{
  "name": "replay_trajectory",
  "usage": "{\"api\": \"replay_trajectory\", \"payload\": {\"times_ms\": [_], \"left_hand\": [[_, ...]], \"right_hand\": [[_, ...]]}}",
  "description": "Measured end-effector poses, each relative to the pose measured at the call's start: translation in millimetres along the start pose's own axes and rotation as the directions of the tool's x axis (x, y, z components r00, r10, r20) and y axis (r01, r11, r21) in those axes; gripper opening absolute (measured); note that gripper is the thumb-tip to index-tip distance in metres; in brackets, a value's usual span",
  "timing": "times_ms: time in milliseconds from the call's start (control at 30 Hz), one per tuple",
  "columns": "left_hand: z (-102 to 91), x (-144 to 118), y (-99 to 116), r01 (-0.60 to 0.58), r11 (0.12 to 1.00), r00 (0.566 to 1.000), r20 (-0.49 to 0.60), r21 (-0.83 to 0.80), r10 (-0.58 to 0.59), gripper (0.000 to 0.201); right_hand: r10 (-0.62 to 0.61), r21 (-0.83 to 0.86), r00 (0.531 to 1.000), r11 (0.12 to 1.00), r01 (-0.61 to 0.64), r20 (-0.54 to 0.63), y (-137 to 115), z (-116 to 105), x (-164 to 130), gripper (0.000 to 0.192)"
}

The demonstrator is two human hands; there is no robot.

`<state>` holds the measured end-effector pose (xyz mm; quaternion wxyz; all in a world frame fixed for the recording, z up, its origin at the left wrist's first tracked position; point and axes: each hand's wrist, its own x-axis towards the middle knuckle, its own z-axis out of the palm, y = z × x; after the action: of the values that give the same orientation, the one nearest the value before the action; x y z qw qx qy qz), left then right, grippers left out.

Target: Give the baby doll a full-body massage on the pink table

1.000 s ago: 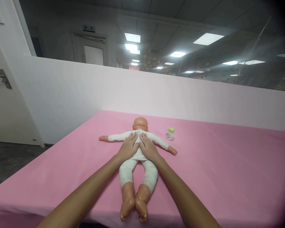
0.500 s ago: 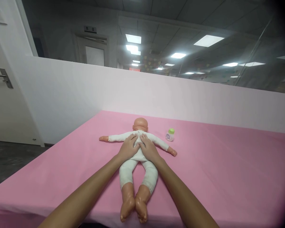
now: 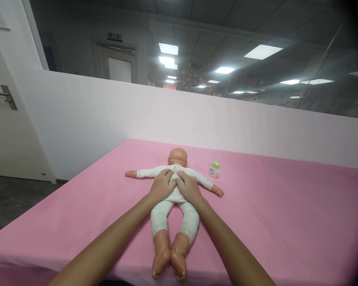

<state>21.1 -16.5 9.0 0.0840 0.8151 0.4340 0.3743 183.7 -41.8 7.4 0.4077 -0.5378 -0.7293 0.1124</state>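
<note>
A baby doll [image 3: 176,194] in a white cloth suit lies face down, its bald head away from me and its bare feet near the front edge. Its arms stretch out to both sides. My left hand [image 3: 162,186] rests on the left half of the doll's back, and my right hand [image 3: 189,186] on the right half. Both hands are open, palms down, with fingers slightly bent towards the shoulders and thumbs close together at the spine. To the right of the doll's head stands a small clear bottle [image 3: 214,171] with a green cap and a printed label.
A pink cloth [image 3: 271,214] covers the table under the doll. Behind it runs a low white wall [image 3: 226,123] with glass above. At the left is a door with a metal handle [image 3: 8,97], with dark floor below.
The fingers of both hands have drawn back slightly down the doll's back and look a little more bent. The doll and the bottle keep their places on the cloth.
</note>
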Motion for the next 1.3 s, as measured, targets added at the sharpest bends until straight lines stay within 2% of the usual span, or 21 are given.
{"api": "replay_trajectory", "payload": {"times_ms": [133, 267, 533, 800, 1033, 1133, 1200, 1300], "left_hand": [[4.6, -1, -6, 0.046, 0.999, 0.996, 0.075, 0.004, -0.046, 0.052], [5.2, -1, -7, 0.057, 0.998, 0.992, 0.109, 0.007, -0.057, 0.054], [1.8, -1, -4, -0.02, 1.0, 1.0, 0.012, -0.011, 0.02, 0.043], [4.6, -3, -7, -0.017, 0.997, 0.998, -0.053, -0.076, 0.013, 0.04], [-1.7, 0, -7, -0.013, 0.991, 0.99, -0.143, -0.13, -0.006, 0.029], [-6.7, 1, -9, 0.048, 0.989, 0.976, -0.202, -0.142, -0.076, 0.033], [-12.7, 1, -11, 0.142, 0.982, 0.963, -0.212, -0.124, -0.165, 0.029], [-25.6, 1, -13, 0.339, 0.939, 0.931, -0.119, -0.058, -0.344, 0.031]], "right_hand": [[-0.017, 0.009, 0.999, 1.0, 0.017, 0.044, 9, 7, 4, 0.059], [-0.013, 0.007, 0.998, 1.0, 0.013, 0.058, 12, 9, 4, 0.059], [-0.026, 0.018, 0.998, 0.999, 0.027, -0.052, 8, 6, 2, 0.042], [-0.015, 0.086, 0.998, 0.996, 0.02, -0.063, 12, 7, 2, 0.04], [-0.027, 0.111, 0.992, 0.993, 0.04, -0.12, 16, 9, 2, 0.035], [-0.031, 0.126, 0.986, 0.991, 0.052, -0.162, 15, 6, 4, 0.03], [-0.038, 0.127, 0.977, 0.99, 0.065, -0.209, 14, 3, 4, 0.029], [-0.042, 0.118, 0.956, 0.99, 0.079, -0.289, 15, -4, 5, 0.033]]}}
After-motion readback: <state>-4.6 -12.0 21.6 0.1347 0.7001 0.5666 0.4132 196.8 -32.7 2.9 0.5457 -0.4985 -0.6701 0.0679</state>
